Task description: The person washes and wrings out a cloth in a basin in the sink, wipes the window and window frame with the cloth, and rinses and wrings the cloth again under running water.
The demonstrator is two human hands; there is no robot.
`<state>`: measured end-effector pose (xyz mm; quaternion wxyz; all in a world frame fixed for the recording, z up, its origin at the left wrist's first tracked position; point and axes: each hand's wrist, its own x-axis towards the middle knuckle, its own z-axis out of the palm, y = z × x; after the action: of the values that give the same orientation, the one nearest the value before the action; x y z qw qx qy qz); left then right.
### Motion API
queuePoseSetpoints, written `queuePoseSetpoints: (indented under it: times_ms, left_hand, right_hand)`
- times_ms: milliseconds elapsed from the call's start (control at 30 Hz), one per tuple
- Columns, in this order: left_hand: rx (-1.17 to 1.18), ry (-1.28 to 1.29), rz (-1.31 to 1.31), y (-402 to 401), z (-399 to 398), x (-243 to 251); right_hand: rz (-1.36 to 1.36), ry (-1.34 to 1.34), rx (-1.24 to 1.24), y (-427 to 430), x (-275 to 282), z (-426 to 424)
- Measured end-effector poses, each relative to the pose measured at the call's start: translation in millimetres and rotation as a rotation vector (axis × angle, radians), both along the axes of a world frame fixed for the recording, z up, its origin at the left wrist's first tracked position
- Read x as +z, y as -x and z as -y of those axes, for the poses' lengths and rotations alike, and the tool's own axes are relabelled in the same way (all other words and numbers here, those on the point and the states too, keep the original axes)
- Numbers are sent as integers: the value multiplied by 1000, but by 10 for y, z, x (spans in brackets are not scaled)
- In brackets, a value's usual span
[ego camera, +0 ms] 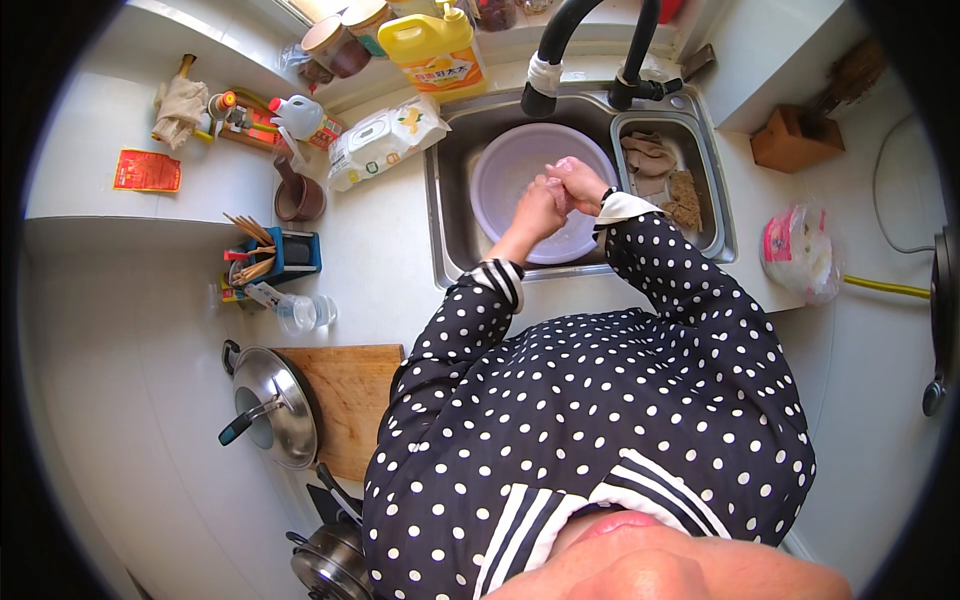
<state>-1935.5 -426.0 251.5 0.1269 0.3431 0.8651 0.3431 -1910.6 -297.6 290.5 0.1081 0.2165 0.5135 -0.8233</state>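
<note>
Both of my hands are together over a pale purple plastic basin (495,217), which stands in the large bowl of a steel sink (442,225). My left hand (538,210) and my right hand (583,182) press around a small pinkish lump (559,193). Fingers cover most of it, so its exact kind is unclear. Some liquid seems to lie in the basin under the hands. A black faucet (541,94) with white wrapping near its spout arches above the basin's far side.
Right of the basin, a small sink compartment (626,176) holds a brown cloth (649,156) and a scrubber (682,201). A wipes pack (386,142) and a yellow jug (435,56) stand left. A lidded wok (276,405) rests by a wooden cutting board (349,397).
</note>
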Motion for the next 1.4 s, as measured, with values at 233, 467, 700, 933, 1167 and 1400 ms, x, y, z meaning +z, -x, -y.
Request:
queuePoseSetpoints:
  times_ms: [233, 467, 700, 933, 1167, 1400]
  left_hand:
    - [-35, -397, 1308, 23, 133, 801]
    - [26, -120, 393, 10, -62, 138]
    - [216, -12, -112, 3, -107, 101]
    - [35, -284, 1532, 446, 209, 604]
    - [-36, -144, 1428, 214, 87, 1000]
    - [-106, 110, 430, 125, 29, 398]
  right_hand:
    - [-222, 12, 186, -55, 133, -180]
    - [-33, -104, 2, 68, -146, 40]
    - [-1, 128, -142, 110, -261, -52]
    - [-810, -1030, 469, -204, 277, -288]
    - [-1213, -1606, 398, -136, 269, -280]
    - [-781, -1538, 512, -117, -24, -123]
